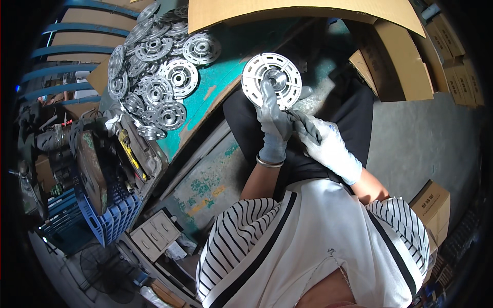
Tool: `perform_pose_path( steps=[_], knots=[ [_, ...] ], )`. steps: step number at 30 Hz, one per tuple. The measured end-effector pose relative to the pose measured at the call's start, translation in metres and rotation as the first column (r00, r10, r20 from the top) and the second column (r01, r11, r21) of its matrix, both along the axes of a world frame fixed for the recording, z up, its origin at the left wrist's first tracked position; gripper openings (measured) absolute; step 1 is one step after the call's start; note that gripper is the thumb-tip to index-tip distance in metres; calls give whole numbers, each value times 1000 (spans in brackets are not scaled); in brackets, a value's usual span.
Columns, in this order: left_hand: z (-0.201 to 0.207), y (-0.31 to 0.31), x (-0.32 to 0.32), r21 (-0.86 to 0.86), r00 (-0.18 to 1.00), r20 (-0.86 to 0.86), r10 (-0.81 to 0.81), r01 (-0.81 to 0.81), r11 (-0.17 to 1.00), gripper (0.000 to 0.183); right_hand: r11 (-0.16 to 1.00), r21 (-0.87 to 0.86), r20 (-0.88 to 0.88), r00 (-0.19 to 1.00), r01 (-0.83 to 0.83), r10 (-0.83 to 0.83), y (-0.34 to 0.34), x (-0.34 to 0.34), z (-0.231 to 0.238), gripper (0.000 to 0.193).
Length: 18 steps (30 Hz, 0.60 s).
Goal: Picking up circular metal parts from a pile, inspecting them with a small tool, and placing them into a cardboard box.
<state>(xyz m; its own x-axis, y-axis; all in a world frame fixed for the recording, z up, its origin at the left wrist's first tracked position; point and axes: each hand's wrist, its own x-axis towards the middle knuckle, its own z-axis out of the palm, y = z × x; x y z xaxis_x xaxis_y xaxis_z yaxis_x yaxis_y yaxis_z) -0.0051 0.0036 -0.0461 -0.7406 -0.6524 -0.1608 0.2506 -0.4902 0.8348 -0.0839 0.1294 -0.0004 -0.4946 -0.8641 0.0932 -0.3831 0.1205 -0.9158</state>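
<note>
A round metal disc [286,65] with slots around its rim and a threaded-looking hub is held up over my lap. My left hand [273,120], in a grey-coated glove, grips it from below, the thumb lying over its face near the hub. Close beside, just under the disc's lower edge, my right hand [326,143] is closed, its coated fingers curled by the left palm. Whatever lies in those right fingers is too dark and small to make out. Many similar metal discs [179,78] lie heaped on the green worktable [203,105] at the left.
An open cardboard box [308,9] reaches over the far side, with more cartons [395,66] at the right. Left of me stand rusty machinery [92,164], a blue plastic crate [115,218] and a small drawer unit [154,233]. Another carton [431,208] sits low on the right.
</note>
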Motion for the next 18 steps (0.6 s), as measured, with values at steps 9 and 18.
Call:
perform_pose_path(
  steps=[9,18],
  knots=[
    [35,17,-18,-72,926,52,373,-369,927,61,997,50,-182,982,55,-45,-4,3,1,16],
    [-10,-6,-1,-462,981,191,27,66,884,48,997,-27,16,997,75,-74,-1,7,1,32]
  ],
)
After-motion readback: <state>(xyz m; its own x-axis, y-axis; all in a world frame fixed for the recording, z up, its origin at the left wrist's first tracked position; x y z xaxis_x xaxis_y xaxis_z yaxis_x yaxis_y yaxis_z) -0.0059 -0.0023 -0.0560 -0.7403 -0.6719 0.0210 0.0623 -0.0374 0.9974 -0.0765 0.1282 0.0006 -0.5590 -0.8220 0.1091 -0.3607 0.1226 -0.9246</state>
